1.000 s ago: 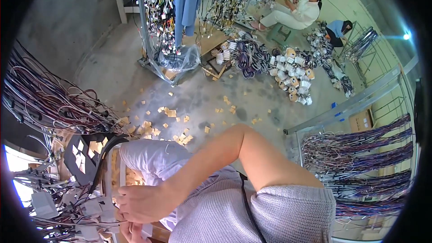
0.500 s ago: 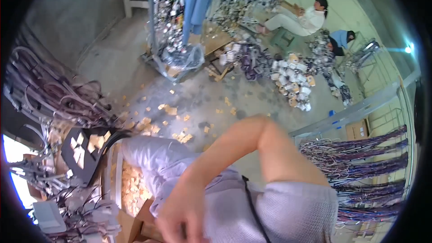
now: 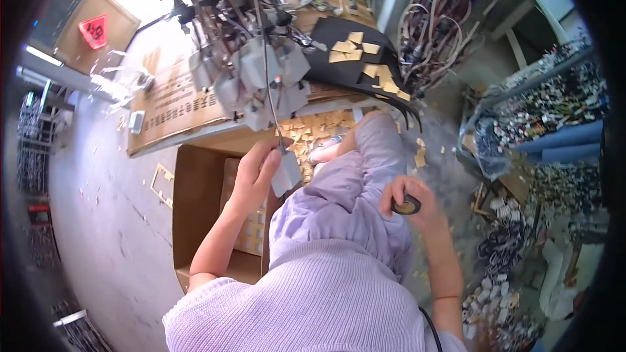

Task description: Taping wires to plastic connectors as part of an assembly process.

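My left hand (image 3: 256,171) pinches the lower end of a thin grey cable (image 3: 268,72), where a pale grey flat-sided piece (image 3: 285,173) hangs below the fingertips. I cannot make out whether that piece is a plug or a wrapping. The cable runs up into a hanging bundle of cables (image 3: 261,68) with similar pale grey ends. To the right, above my thigh, my right hand (image 3: 420,203) has its fingers curled round a small roll of black tape (image 3: 405,205).
Beside my left forearm stands an open cardboard box (image 3: 199,202). Ahead, flattened cardboard (image 3: 179,107) covers a bench, with a black sheet (image 3: 324,58) bearing yellowish paper pieces (image 3: 345,55). More scraps lie around my foot. Cable heaps (image 3: 502,241) lie at the right.
The view has swung left from the wider room to the bench. My right hand, earlier blurred low across my body, is now out to the right; my left hand has come into view on the cable.
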`<act>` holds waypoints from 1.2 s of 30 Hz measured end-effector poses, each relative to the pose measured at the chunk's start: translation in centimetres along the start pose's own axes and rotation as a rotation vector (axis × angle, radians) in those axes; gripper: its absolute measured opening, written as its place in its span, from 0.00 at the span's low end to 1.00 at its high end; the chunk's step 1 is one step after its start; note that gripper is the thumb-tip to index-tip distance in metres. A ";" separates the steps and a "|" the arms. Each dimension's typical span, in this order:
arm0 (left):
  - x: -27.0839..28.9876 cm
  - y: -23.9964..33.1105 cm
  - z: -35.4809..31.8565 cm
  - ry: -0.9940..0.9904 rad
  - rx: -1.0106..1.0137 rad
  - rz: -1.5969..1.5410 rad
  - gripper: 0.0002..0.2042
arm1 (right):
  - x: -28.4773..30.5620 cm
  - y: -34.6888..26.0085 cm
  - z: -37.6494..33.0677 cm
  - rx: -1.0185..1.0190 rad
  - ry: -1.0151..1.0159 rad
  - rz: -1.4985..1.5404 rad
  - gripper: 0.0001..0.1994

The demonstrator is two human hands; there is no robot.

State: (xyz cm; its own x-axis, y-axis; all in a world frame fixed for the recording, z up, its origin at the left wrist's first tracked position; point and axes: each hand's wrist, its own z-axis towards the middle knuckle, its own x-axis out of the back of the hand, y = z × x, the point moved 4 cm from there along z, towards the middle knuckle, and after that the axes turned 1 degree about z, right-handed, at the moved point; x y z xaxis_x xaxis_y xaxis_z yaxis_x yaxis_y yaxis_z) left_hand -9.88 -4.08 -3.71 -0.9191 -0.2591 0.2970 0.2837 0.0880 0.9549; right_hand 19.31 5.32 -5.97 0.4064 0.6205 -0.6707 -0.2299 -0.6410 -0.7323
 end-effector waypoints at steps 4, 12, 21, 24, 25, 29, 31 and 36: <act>2.0 1.5 0.9 0.322 -0.197 0.180 0.13 | 1.2 1.0 0.3 0.045 0.012 0.034 0.22; 0.6 13.2 5.1 0.476 -0.957 1.197 0.19 | 1.2 1.3 3.7 0.095 0.005 0.100 0.20; 8.7 10.3 7.4 0.109 -0.779 1.634 0.20 | 0.6 1.0 8.4 0.107 0.055 0.147 0.21; 11.2 9.8 6.4 0.219 -0.744 1.698 0.14 | 0.9 1.8 10.2 0.040 0.063 0.227 0.20; 11.7 9.8 6.4 0.242 -0.736 1.722 0.13 | 0.6 1.8 10.8 0.042 0.065 0.235 0.19; 11.8 9.2 6.1 0.477 -0.838 1.783 0.13 | -3.3 0.0 14.3 0.159 -0.046 -0.184 0.17; 10.0 9.4 7.0 0.387 -0.860 1.962 0.16 | -6.6 -0.7 17.0 0.281 -0.207 -0.296 0.16; 11.7 9.9 8.1 0.333 -0.863 1.802 0.13 | -11.2 -1.0 24.1 0.312 -0.233 -0.638 0.23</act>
State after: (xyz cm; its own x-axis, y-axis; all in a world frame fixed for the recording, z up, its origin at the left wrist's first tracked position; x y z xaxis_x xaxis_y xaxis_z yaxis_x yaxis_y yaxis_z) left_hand -20.06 1.57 9.16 0.5514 -0.5589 0.6194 0.7608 0.0322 -0.6482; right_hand -6.33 9.92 -0.54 0.3551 0.9309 -0.0862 -0.2668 0.0125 -0.9637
